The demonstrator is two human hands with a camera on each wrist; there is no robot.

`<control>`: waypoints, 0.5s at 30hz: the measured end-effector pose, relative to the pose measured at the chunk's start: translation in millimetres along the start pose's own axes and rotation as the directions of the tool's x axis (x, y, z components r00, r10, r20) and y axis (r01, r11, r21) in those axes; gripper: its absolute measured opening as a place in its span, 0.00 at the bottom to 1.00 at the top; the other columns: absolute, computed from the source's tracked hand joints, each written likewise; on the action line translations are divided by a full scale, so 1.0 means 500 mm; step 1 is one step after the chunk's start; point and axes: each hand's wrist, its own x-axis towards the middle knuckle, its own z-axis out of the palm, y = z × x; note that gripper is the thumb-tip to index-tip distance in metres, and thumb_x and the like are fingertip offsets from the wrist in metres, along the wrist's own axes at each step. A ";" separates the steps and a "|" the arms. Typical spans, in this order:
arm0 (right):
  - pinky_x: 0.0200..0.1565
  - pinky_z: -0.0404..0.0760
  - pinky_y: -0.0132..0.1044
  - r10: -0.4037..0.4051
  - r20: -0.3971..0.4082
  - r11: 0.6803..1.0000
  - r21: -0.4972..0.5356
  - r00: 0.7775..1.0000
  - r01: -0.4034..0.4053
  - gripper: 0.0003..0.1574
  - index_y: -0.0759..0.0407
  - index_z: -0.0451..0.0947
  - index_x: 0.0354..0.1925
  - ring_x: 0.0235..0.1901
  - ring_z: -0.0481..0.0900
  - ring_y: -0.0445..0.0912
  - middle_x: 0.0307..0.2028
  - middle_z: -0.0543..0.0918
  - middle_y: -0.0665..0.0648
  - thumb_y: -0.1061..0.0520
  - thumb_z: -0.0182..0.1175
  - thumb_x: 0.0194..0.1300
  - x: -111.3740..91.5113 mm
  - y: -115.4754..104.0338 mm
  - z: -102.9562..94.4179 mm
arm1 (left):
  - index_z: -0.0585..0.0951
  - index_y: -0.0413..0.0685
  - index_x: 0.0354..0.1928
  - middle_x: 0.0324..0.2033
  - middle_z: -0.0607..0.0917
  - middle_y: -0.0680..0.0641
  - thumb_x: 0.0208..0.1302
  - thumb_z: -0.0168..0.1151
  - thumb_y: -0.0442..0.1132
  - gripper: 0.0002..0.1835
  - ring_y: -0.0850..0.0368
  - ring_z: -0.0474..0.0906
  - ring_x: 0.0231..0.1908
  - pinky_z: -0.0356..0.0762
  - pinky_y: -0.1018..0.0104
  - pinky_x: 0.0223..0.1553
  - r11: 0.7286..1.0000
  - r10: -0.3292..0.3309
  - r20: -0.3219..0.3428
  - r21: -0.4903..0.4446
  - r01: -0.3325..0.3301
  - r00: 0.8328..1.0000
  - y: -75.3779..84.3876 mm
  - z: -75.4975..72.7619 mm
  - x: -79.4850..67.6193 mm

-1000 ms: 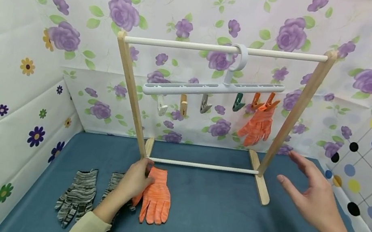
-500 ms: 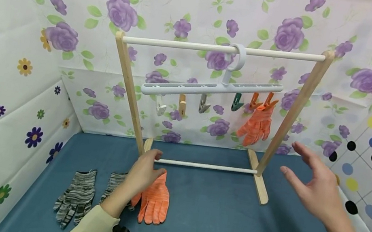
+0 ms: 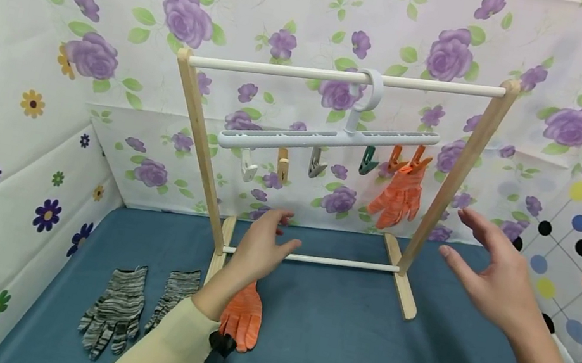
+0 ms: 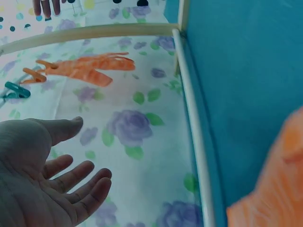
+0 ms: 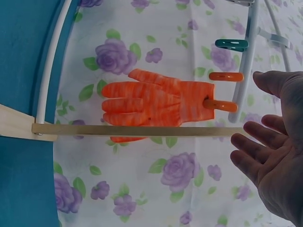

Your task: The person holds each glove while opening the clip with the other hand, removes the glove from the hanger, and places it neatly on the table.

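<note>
My left hand (image 3: 261, 246) hovers in front of the rack's lower rod, empty, with fingers loosely spread. Below its wrist an orange glove (image 3: 243, 318) lies on the table, partly covered by the sleeve. My right hand (image 3: 500, 277) is held in the air right of the rack, thumb and fingers apart, touching nothing. A grey-white hanger (image 3: 326, 140) hooks over the upper rod, tilted up to the right. From its right end an orange clothespin (image 5: 221, 105) holds another orange glove (image 5: 151, 101) by the cuff. Beside it hang a free orange clothespin (image 5: 226, 76) and a green one (image 3: 368, 160).
Two grey striped gloves lie at the left of the blue table, one of them (image 3: 115, 309) in full view. White, tan and grey clothespins (image 3: 316, 163) hang along the hanger's left half. The wooden rack (image 3: 468, 160) stands near the flowered back wall.
My left hand has left the orange glove on the table and moved up and to the right, its fingers spreading. The right hand has risen slightly.
</note>
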 end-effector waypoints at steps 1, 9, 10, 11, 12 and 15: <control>0.63 0.59 0.16 0.002 -0.002 1.000 -0.004 1.000 -0.002 0.54 0.55 0.67 0.79 0.67 0.75 0.67 0.71 0.76 0.65 0.66 0.79 0.59 0.002 -0.001 -0.001 | 0.75 0.47 0.72 0.58 0.82 0.45 0.71 0.74 0.43 0.32 0.44 0.82 0.55 0.82 0.49 0.51 1.000 0.008 -0.002 -0.006 -0.008 1.000 0.009 0.003 0.007; 0.63 0.58 0.16 0.010 -0.001 1.000 -0.019 1.000 -0.010 0.54 0.54 0.66 0.80 0.67 0.75 0.66 0.72 0.75 0.63 0.64 0.78 0.62 0.011 -0.006 -0.007 | 0.74 0.47 0.74 0.60 0.82 0.45 0.73 0.72 0.46 0.32 0.44 0.82 0.57 0.82 0.50 0.54 0.988 0.087 -0.008 -0.129 -0.087 0.996 0.071 0.034 0.064; 0.63 0.58 0.16 0.011 -0.001 1.000 -0.023 1.000 -0.011 0.54 0.54 0.66 0.80 0.67 0.75 0.66 0.72 0.75 0.63 0.64 0.78 0.62 0.011 -0.006 -0.008 | 0.74 0.47 0.74 0.60 0.82 0.45 0.73 0.72 0.46 0.32 0.44 0.82 0.57 0.83 0.51 0.53 0.985 0.093 -0.011 -0.142 -0.094 0.996 0.079 0.039 0.070; 0.63 0.58 0.16 0.010 -0.001 1.000 -0.024 1.000 -0.010 0.54 0.54 0.65 0.80 0.67 0.75 0.66 0.72 0.75 0.63 0.64 0.78 0.62 0.012 -0.007 -0.008 | 0.74 0.47 0.74 0.60 0.82 0.45 0.73 0.72 0.46 0.32 0.45 0.82 0.56 0.83 0.51 0.53 0.983 0.100 -0.013 -0.152 -0.101 0.995 0.086 0.043 0.077; 0.63 0.58 0.16 0.010 -0.002 1.000 -0.024 1.000 -0.010 0.54 0.53 0.65 0.80 0.67 0.75 0.66 0.72 0.75 0.63 0.64 0.78 0.62 0.013 -0.008 -0.009 | 0.74 0.46 0.74 0.59 0.82 0.45 0.73 0.72 0.45 0.32 0.45 0.82 0.56 0.83 0.51 0.53 0.981 0.107 -0.015 -0.162 -0.108 0.994 0.094 0.048 0.084; 0.64 0.58 0.16 0.009 -0.004 1.000 -0.021 1.000 -0.009 0.54 0.52 0.66 0.80 0.68 0.74 0.66 0.73 0.74 0.63 0.64 0.78 0.62 0.015 -0.009 -0.010 | 0.75 0.45 0.73 0.58 0.83 0.44 0.73 0.72 0.46 0.31 0.47 0.82 0.55 0.83 0.52 0.54 0.974 0.128 -0.020 -0.184 -0.129 0.992 0.113 0.062 0.105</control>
